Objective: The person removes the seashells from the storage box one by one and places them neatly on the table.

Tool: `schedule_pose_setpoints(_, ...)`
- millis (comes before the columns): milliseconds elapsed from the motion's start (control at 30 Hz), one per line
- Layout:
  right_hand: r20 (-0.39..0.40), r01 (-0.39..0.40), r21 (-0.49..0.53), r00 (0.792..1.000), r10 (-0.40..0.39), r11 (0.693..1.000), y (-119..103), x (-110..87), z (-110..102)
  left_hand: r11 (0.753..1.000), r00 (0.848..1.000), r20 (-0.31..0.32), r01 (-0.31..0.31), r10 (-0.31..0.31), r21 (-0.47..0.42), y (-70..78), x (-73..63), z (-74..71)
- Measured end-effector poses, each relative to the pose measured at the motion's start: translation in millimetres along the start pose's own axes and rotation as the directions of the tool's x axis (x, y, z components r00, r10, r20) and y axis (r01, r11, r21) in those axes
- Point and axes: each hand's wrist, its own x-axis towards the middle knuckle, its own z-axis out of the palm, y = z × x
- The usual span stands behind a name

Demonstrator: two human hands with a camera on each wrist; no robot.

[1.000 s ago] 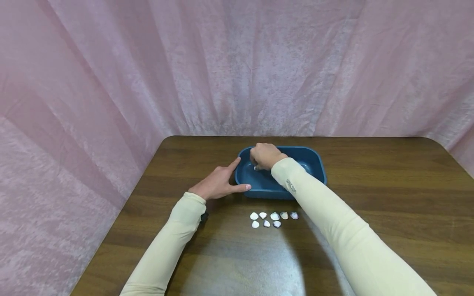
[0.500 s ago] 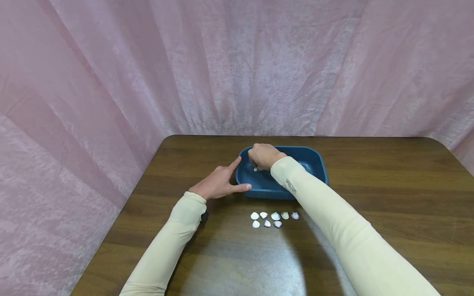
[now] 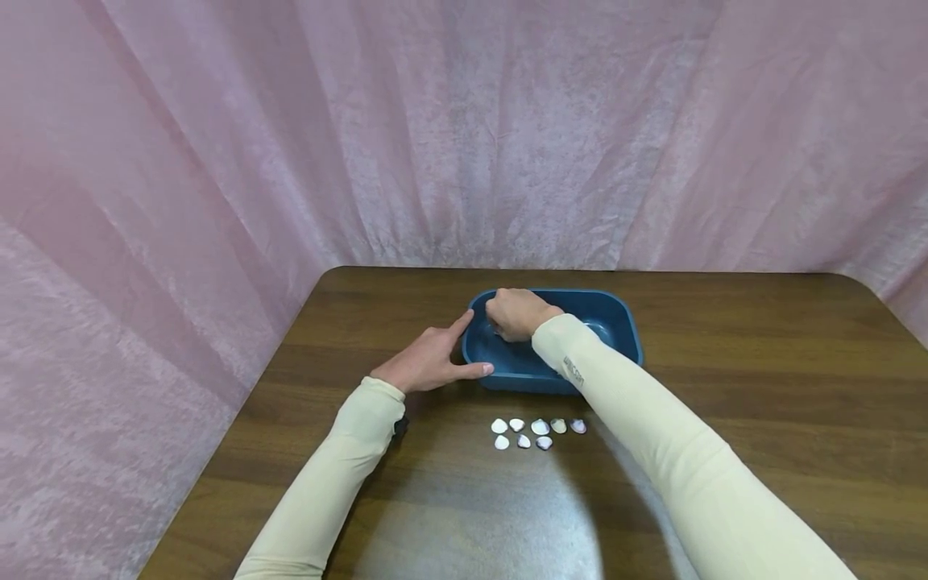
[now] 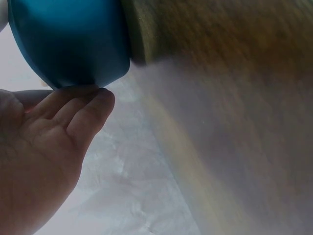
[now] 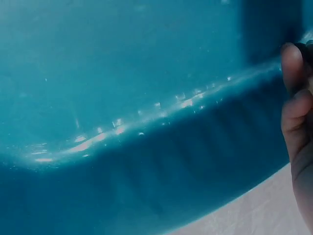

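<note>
A blue plastic tub (image 3: 551, 383) stands toward the back of the table. My left hand (image 3: 428, 358) rests against its left end, with thumb and index finger spread along the rim. In the left wrist view its other fingers (image 4: 90, 115) touch the tub's outer wall. My right hand (image 3: 518, 314) is down inside the tub's left half, fingers curled. At the right wrist view's edge, its fingertips pinch a small, partly hidden light-and-dark thing (image 5: 308, 38), seemingly a shell. Several small seashells (image 3: 540, 427) lie in two rows on the table before the tub.
The brown wooden table (image 3: 761, 387) reaches to a pink curtain (image 3: 493, 145) hanging behind and at the left. My right forearm (image 3: 652, 435) crosses over the tub's near right rim.
My right hand stays in the tub, shifting only slightly. The white piece that showed below its fingers is now mostly hidden. My left hand and the shells on the table keep their places.
</note>
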Motion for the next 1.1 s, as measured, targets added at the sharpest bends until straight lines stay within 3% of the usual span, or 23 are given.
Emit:
schedule_pose_setpoints(233,-0.01,0.001,0.06,1.0,-0.001,0.998,4,-5.7,-10,1.0,1.0,0.003,-0.007,0.007,0.003,0.8,-0.9,0.0)
schedule_pose_setpoints(500,-0.004,0.07,0.079,0.998,-0.07,0.994,-2,-22.7,-41,1.0,1.0,0.002,0.005,-0.005,-0.012,0.1,-1.2,0.4)
schedule_pose_setpoints(733,0.012,0.096,0.1,0.995,-0.098,0.99,-12,-48.3,-60,1.0,1.0,-0.008,0.003,-0.003,-0.001,0.6,-0.5,0.2)
schedule_pose_setpoints(1100,-0.043,0.167,0.108,0.986,-0.164,0.98,-19,-99.5,-60,1.0,1.0,-0.002,0.021,-0.021,-0.009,1.3,-1.3,0.2)
